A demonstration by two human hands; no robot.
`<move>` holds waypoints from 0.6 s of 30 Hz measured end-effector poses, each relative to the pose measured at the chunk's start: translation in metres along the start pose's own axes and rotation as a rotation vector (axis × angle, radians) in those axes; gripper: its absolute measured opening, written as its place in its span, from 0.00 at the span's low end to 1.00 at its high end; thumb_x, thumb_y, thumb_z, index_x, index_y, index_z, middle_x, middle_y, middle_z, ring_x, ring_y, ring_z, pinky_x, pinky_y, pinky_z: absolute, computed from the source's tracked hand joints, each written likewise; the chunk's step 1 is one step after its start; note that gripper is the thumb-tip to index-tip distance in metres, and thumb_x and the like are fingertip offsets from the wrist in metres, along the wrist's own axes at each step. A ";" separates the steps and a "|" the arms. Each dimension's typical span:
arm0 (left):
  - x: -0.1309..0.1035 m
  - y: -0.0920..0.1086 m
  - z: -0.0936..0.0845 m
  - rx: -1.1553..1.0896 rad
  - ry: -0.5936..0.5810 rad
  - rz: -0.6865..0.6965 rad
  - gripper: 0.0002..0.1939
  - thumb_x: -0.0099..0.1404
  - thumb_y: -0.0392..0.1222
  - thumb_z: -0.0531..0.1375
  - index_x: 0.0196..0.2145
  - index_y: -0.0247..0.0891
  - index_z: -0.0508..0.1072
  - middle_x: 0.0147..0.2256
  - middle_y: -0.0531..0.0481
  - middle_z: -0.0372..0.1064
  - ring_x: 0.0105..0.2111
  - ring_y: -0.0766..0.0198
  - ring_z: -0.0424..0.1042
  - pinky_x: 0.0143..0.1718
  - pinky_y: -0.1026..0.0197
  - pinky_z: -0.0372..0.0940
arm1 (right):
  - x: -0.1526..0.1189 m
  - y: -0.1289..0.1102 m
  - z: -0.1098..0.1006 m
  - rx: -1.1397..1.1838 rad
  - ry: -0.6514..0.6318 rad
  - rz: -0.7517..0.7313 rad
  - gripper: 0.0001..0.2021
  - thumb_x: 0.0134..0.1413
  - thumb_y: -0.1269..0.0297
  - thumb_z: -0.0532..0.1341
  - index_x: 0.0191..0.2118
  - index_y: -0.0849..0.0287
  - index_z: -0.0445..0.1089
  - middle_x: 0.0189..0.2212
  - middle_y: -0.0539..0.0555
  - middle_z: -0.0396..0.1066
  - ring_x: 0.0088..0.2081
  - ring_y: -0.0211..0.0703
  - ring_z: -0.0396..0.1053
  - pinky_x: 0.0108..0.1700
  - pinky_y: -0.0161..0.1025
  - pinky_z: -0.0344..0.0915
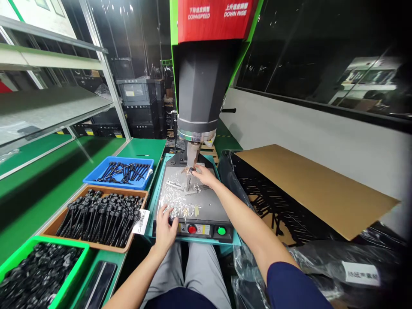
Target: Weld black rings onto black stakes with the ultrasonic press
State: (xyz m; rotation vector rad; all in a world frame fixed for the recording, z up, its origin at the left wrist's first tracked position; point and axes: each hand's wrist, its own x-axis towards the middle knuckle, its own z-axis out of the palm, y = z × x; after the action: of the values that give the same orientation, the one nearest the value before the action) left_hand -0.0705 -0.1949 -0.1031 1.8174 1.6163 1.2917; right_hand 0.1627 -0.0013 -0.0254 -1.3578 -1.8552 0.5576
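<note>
My right hand [205, 177] reaches to the middle of the machine base, its thumb and fingers closed around a small black part [191, 170]. That part is directly below the metal tip [193, 152] of a tall press-type machine [204, 81]; whether the two touch is hard to tell. Clear plastic film [175, 204] covers much of the grey base plate [214, 210]. At the plate's front left edge rests my left hand [166, 227], fingers apart and holding nothing. Close to it are a red button [192, 229] and a green button [221, 231].
On the left stand a blue tray [143, 186] with black rods, a brown tray [93, 245] of capped black rods, and a green bin [72, 257] of small black pieces. A phone-like dark slab [101, 285] lies nearby. Cardboard [315, 184] covers part of a black-lined container at right.
</note>
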 end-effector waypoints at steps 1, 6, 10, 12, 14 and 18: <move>-0.015 -0.007 0.000 -0.041 -0.001 -0.062 0.13 0.62 0.43 0.58 0.45 0.39 0.72 0.55 0.38 0.63 0.56 0.48 0.63 0.50 0.45 0.66 | 0.000 0.000 0.000 0.042 -0.002 0.038 0.24 0.56 0.61 0.61 0.59 0.54 0.65 0.54 0.60 0.69 0.55 0.53 0.66 0.56 0.51 0.63; -0.085 -0.047 0.005 -0.496 -0.162 -0.799 0.11 0.54 0.41 0.66 0.23 0.37 0.67 0.24 0.51 0.67 0.29 0.61 0.72 0.30 0.62 0.68 | -0.002 -0.005 -0.003 0.390 -0.065 0.454 0.40 0.50 0.61 0.67 0.67 0.51 0.49 0.57 0.63 0.64 0.50 0.51 0.70 0.46 0.50 0.71; -0.096 -0.069 0.011 -0.731 -0.121 -1.113 0.16 0.51 0.40 0.71 0.28 0.37 0.66 0.21 0.56 0.66 0.23 0.68 0.71 0.29 0.65 0.68 | 0.000 -0.008 -0.006 0.593 -0.080 0.634 0.43 0.45 0.68 0.70 0.65 0.46 0.50 0.51 0.56 0.70 0.36 0.41 0.72 0.36 0.42 0.73; -0.089 -0.077 0.013 -0.845 -0.075 -1.161 0.17 0.52 0.40 0.71 0.31 0.38 0.66 0.27 0.53 0.71 0.29 0.69 0.74 0.36 0.65 0.70 | 0.001 -0.009 -0.007 0.659 -0.059 0.680 0.42 0.44 0.73 0.70 0.63 0.46 0.53 0.46 0.53 0.72 0.32 0.38 0.71 0.32 0.38 0.71; -0.082 -0.082 0.013 -0.954 -0.040 -1.196 0.15 0.55 0.41 0.70 0.32 0.38 0.66 0.33 0.50 0.73 0.34 0.69 0.75 0.41 0.65 0.70 | 0.002 -0.009 -0.007 0.708 -0.034 0.713 0.39 0.44 0.76 0.69 0.61 0.47 0.56 0.41 0.50 0.73 0.29 0.35 0.69 0.30 0.34 0.69; -0.078 -0.086 0.009 -1.135 -0.046 -1.283 0.09 0.60 0.40 0.66 0.34 0.36 0.69 0.38 0.45 0.74 0.37 0.65 0.77 0.42 0.60 0.72 | 0.004 -0.010 -0.005 0.774 0.004 0.709 0.31 0.45 0.78 0.67 0.54 0.50 0.60 0.31 0.46 0.72 0.24 0.32 0.65 0.24 0.29 0.63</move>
State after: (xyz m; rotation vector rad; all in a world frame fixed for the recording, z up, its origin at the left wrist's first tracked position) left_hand -0.1054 -0.2421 -0.2043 0.0244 1.1248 1.0329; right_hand 0.1604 -0.0012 -0.0138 -1.3989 -0.9072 1.4429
